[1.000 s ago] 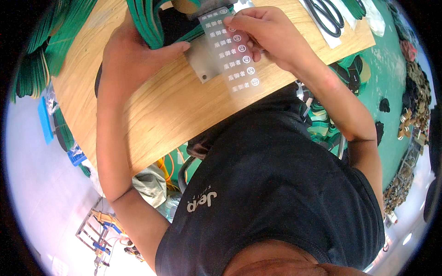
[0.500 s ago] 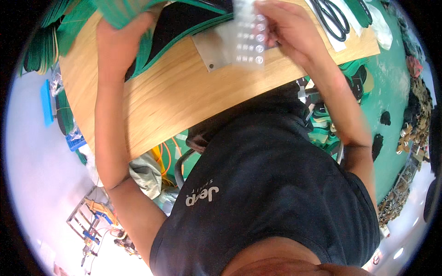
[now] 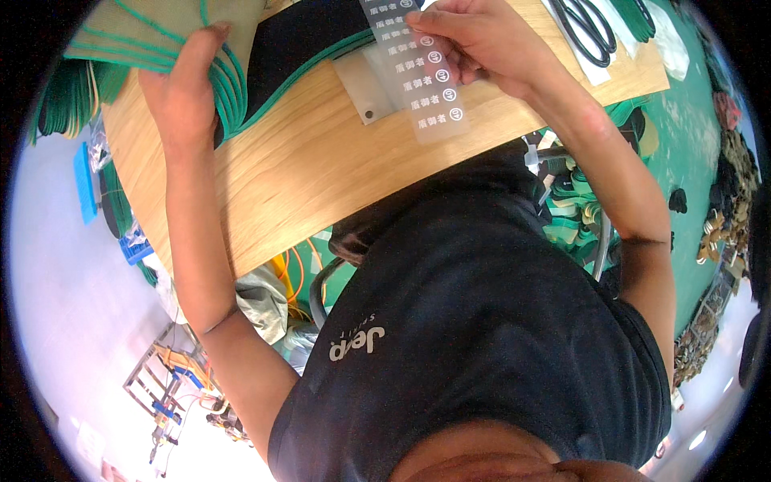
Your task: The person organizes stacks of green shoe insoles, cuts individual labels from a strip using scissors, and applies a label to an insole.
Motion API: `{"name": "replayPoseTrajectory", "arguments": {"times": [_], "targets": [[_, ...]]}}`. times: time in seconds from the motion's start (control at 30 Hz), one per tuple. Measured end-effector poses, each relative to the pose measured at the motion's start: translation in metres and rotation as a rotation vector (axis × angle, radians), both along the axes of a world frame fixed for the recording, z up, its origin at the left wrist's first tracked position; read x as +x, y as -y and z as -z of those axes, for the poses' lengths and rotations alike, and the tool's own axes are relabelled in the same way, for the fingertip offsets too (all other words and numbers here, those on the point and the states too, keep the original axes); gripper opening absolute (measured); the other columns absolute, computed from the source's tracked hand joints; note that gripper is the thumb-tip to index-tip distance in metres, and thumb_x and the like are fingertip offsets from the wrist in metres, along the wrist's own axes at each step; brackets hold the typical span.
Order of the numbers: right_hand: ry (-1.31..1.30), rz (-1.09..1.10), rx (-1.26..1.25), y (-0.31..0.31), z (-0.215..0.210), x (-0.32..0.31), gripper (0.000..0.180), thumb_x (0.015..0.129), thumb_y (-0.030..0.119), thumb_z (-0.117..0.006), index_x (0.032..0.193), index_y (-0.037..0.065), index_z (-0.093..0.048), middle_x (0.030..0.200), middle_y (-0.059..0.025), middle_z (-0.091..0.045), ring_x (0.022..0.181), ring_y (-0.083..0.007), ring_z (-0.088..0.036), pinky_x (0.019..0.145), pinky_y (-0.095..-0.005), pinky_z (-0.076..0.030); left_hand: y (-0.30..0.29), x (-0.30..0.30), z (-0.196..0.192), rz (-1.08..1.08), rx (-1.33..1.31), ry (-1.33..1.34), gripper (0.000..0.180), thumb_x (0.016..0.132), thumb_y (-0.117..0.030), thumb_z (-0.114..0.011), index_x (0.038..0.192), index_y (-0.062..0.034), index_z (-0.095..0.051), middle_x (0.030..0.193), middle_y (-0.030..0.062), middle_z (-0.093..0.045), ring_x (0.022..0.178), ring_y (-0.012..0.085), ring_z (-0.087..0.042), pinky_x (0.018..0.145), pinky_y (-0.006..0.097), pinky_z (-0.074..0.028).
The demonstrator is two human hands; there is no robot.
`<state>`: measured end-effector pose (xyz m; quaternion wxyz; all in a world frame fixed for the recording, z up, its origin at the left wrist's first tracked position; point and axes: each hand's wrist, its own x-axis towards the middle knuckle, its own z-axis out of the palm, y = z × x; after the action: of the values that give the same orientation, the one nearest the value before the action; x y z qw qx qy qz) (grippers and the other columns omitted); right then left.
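Note:
My left hand (image 3: pixel 181 100) is closed around a bundle of green-edged insoles (image 3: pixel 228 92), thumb on top. The bundle is bent and fanned, with beige faces (image 3: pixel 161 28) showing green lines at the upper left. Beside it on the table lies a black-topped, green-edged insole stack (image 3: pixel 293 52), partly out of frame. Between the thumb and fingers of my right hand (image 3: pixel 486 44) is a clear strip of white printed labels (image 3: pixel 430 80). The strip hangs over a translucent plastic sheet (image 3: pixel 357 84) with a dark round spot at its corner.
The wooden table (image 3: pixel 281 185) slants across the view. Black-handled scissors (image 3: pixel 585 32) lie on white paper at its right end, near more green pieces (image 3: pixel 634 20). Green-edged pieces (image 3: pixel 68 108) are piled at the far left. Insoles (image 3: pixel 570 217) sit below the table's right side.
My left hand has shifted left, and the bundle has turned so that beige faces show. My right hand has lowered the label strip slightly, and its print is now sharp.

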<state>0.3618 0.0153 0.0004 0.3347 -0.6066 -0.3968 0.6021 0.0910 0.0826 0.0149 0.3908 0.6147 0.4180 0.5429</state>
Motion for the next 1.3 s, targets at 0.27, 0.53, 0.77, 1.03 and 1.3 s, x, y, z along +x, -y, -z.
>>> {"name": "replayPoseTrajectory", "arguments": {"times": [0.27,0.53,0.77,1.03,1.3], "targets": [[-0.027,-0.034,-0.014,0.004,-0.002,0.004,0.027,0.094,0.018,-0.059,0.073,0.001,-0.063,0.058,-0.0040,-0.058,0.043,-0.0117,-0.055,0.040,-0.0242,-0.044,0.007,0.007,0.001,0.004,-0.024,-0.121,0.020,0.077,-0.013,-0.072,0.089,0.0011,-0.066,0.084,0.0036,-0.066,0.077,0.0129,-0.058,0.073,0.029,-0.047],[-0.026,-0.016,-0.005,0.012,-0.003,0.003,0.025,0.095,0.017,-0.057,0.079,-0.002,-0.064,0.059,-0.0045,-0.059,0.045,-0.0120,-0.056,0.040,-0.0247,-0.044,0.013,0.025,-0.003,0.266,0.078,-0.875,0.052,0.075,-0.031,-0.081,0.116,-0.0040,-0.063,0.106,0.0125,-0.070,0.105,0.0229,-0.064,0.090,0.036,-0.048],[0.075,0.128,0.223,0.012,-0.013,0.022,0.026,0.096,0.018,-0.053,0.076,0.002,-0.062,0.058,-0.0026,-0.056,0.048,-0.0114,-0.052,0.047,-0.0239,-0.043,0.012,0.020,0.000,0.229,0.265,-0.888,0.050,0.077,-0.024,-0.078,0.119,-0.0023,-0.061,0.113,0.0121,-0.067,0.103,0.0218,-0.062,0.091,0.034,-0.047],[0.140,-0.080,0.097,0.001,0.006,0.009,0.024,0.094,0.018,-0.055,0.076,0.003,-0.061,0.061,-0.0048,-0.060,0.044,-0.0129,-0.055,0.041,-0.0263,-0.045,-0.001,-0.003,0.004,0.008,0.006,-0.170,0.020,0.072,-0.007,-0.070,0.089,0.0030,-0.065,0.087,0.0033,-0.066,0.080,0.0150,-0.061,0.077,0.029,-0.048],[0.144,-0.065,0.029,-0.008,0.001,0.000,0.026,0.093,0.019,-0.053,0.074,0.004,-0.062,0.061,-0.0036,-0.059,0.045,-0.0124,-0.057,0.041,-0.0249,-0.046,0.002,-0.004,0.000,0.001,0.048,-0.100,0.021,0.071,0.000,-0.071,0.091,0.0006,-0.064,0.087,0.0037,-0.065,0.079,0.0141,-0.060,0.075,0.028,-0.047]]}}
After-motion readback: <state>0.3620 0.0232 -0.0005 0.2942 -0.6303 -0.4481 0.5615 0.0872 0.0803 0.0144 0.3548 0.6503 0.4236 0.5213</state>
